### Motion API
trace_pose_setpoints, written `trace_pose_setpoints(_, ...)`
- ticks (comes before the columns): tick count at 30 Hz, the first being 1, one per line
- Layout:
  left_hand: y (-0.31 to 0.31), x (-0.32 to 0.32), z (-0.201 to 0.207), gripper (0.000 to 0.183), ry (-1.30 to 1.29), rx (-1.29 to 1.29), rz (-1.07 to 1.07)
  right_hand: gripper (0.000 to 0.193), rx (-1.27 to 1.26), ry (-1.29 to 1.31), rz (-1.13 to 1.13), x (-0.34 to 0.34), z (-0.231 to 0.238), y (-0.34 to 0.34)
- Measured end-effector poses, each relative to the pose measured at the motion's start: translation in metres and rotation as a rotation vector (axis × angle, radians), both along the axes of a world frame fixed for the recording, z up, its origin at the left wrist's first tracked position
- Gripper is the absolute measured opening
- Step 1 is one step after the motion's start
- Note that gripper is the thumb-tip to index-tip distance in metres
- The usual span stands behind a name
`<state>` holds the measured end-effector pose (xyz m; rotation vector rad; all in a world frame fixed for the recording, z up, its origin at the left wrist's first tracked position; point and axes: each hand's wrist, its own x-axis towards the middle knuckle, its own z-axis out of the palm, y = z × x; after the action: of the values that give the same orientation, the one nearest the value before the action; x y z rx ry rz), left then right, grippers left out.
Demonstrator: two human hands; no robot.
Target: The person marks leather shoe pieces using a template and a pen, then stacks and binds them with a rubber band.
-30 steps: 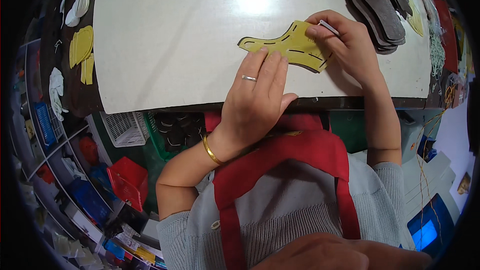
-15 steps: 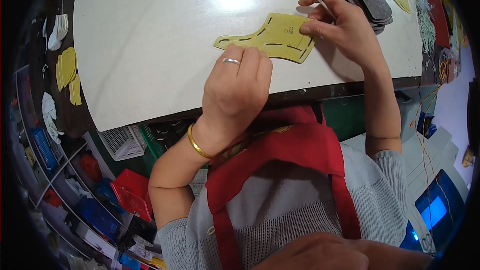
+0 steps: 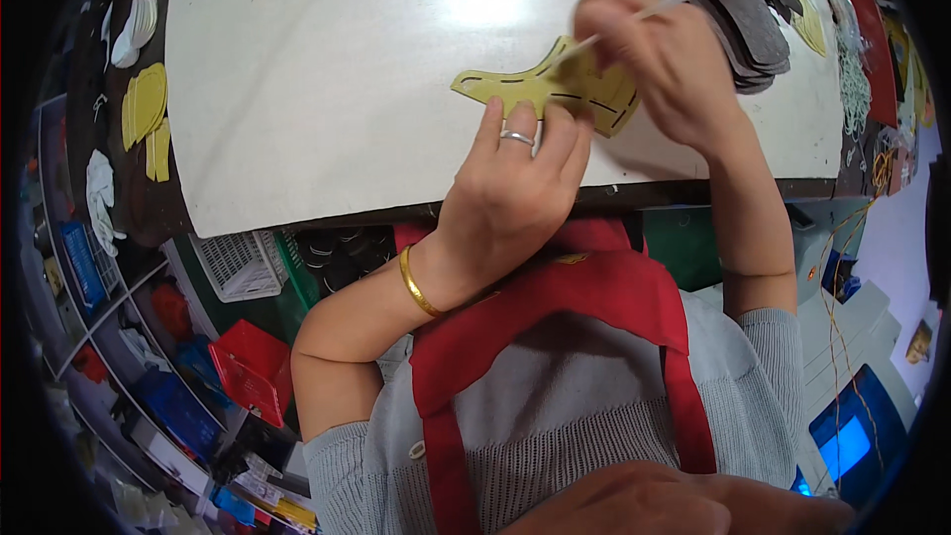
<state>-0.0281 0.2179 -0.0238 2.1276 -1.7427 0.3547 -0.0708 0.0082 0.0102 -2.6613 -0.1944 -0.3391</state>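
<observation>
In the head view, the template (image 3: 535, 87) lies flat on the pale table (image 3: 297, 89), near the edge closest to the person, its long axis running roughly left to right, the slim end pointing left and the broad end to the right, partly hidden by the right hand (image 3: 674, 64). The left hand (image 3: 517, 173) comes at it from the near side, more or less square to that axis: its fingers are extended and a little spread, the tips resting on the middle of the near edge, so it seems to pin the piece from above rather than clasp it. The right hand is curled round a thin pale stick (image 3: 674, 2), fingers drawn in close, though blur hides exactly how they pinch it. The stick slants from upper right to lower left, across the template's axis, its lower end over the far edge where the outline curves in; whether it touches cannot be told. Both hands are at the template, the left nearer its middle, the right above the broad end. Beyond the right hand, just to its right, lies a stack of dark pieces (image 3: 733, 15)
</observation>
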Motion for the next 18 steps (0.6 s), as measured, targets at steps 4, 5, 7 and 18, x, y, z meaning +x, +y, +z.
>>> trace_pose_setpoints(4,0.003,-0.002,-0.002,0.025,0.021,-0.011,-0.007,0.025,0.386,0.181,0.090,0.031,-0.005,0.039)
trace_pose_setpoints(5,0.003,-0.002,-0.002,0.025,0.020,-0.012,-0.002,0.025,0.385,0.181,0.096,0.036,-0.005,0.042)
trace_pose_setpoints(7,0.003,-0.002,-0.002,0.022,0.024,-0.038,0.000,0.034,0.219,0.193,0.076,0.042,-0.006,0.045)
trace_pose_setpoints(18,0.000,0.000,0.003,0.037,0.004,-0.011,0.010,0.019,0.194,0.128,0.044,-0.013,0.024,0.004)
